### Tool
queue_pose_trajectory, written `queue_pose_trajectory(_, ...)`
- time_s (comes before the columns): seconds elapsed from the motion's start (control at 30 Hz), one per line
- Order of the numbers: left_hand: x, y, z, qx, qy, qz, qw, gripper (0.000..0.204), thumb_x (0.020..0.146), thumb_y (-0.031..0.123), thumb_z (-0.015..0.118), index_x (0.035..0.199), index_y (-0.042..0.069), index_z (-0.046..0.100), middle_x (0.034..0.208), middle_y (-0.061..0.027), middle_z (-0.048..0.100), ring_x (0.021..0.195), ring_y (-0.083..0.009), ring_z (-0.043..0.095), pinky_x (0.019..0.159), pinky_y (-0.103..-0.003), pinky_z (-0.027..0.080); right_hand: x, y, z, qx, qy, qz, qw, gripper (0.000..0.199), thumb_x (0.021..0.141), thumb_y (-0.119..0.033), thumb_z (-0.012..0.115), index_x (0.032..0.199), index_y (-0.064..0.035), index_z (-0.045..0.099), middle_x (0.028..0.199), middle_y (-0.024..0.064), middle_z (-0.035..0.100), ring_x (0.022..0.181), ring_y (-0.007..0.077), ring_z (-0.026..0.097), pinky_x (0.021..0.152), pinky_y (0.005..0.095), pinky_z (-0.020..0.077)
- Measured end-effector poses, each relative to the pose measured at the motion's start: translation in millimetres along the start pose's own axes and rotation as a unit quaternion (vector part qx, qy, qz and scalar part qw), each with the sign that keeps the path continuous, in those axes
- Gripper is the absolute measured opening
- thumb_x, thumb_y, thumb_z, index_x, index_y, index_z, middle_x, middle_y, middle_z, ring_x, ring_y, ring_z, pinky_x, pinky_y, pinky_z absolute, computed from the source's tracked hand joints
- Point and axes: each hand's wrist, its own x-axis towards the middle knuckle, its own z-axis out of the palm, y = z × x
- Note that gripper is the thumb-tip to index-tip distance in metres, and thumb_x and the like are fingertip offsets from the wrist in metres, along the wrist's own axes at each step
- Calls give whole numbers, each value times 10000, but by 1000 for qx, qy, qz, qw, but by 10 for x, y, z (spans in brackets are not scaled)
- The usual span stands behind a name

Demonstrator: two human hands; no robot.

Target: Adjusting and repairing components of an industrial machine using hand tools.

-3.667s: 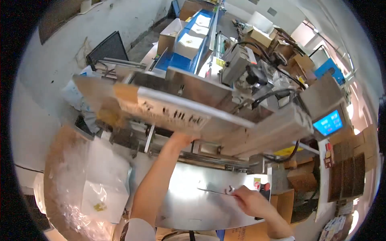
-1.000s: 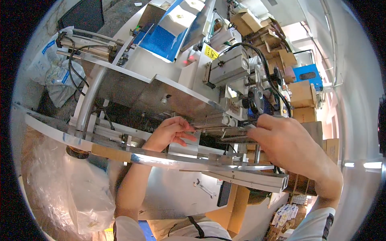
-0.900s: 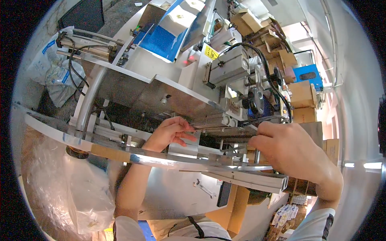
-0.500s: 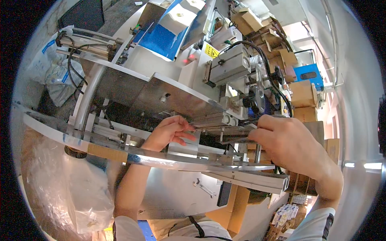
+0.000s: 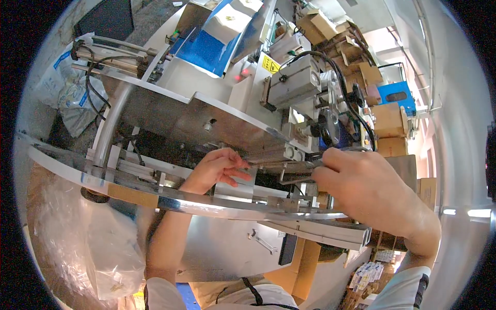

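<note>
My right hand (image 5: 367, 186) is closed, its fingers round the end of a thin L-shaped metal hex key (image 5: 299, 181). The short leg of the key points up toward the metal cylinder block (image 5: 293, 153) under the machine's plate. My left hand (image 5: 219, 170) reaches in beneath the steel plate (image 5: 191, 116), its fingers apart and loosely curled beside a pale metal block (image 5: 235, 190). Its fingertips are near a thin rod, and I cannot make out any contact. Both forearms pass over the machine's curved front rail (image 5: 217, 207).
An open-end wrench (image 5: 262, 242) lies on the lower metal panel (image 5: 212, 248). A black knob (image 5: 328, 128) and a motor-like box (image 5: 297, 85) stand at the upper right. Clear plastic bags (image 5: 111, 248) hang at the left. Cardboard boxes (image 5: 390, 121) stack along the right.
My right hand has shifted slightly to the left and toward me, with the key moving along. The left hand stays nearly in place.
</note>
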Motion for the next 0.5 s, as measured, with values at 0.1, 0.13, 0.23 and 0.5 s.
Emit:
queue_pose_trajectory(0.1, -1, 5, 6, -9, 2, -5, 1000, 206, 859, 198, 502, 1005, 55, 527, 1064, -161, 610, 881, -347, 641, 588, -347, 550, 26, -29, -19, -4, -14, -12, 1000, 137, 643, -36, 575, 766, -30, 513, 771, 104, 483, 692, 283, 559, 592, 361, 474)
queue_pose_trajectory(0.13, -4, 0, 2, -9, 3, -6, 1000, 206, 859, 198, 502, 1005, 55, 527, 1064, -161, 610, 881, -347, 641, 588, -347, 550, 38, -40, -26, -2, -22, -14, 1000, 130, 645, -36, 574, 757, -29, 509, 772, 105, 485, 693, 281, 561, 592, 357, 475)
queue_pose_trajectory(0.23, -6, -13, -14, -12, 6, -9, 1000, 213, 856, 207, 510, 1006, 57, 527, 1062, -162, 611, 888, -342, 640, 594, -340, 551, 90, -96, -106, -43, -48, -5, 998, 114, 649, -38, 572, 741, -32, 504, 773, 105, 486, 690, 275, 563, 586, 355, 476)
queue_pose_trajectory(0.5, -15, 72, 60, 1, 13, -12, 1000, 185, 858, 226, 513, 957, 70, 530, 1071, -145, 609, 904, -315, 641, 607, -315, 543, 70, -56, -115, -23, -55, -13, 998, 83, 661, -43, 567, 727, -40, 516, 754, 96, 487, 659, 275, 562, 564, 366, 473)
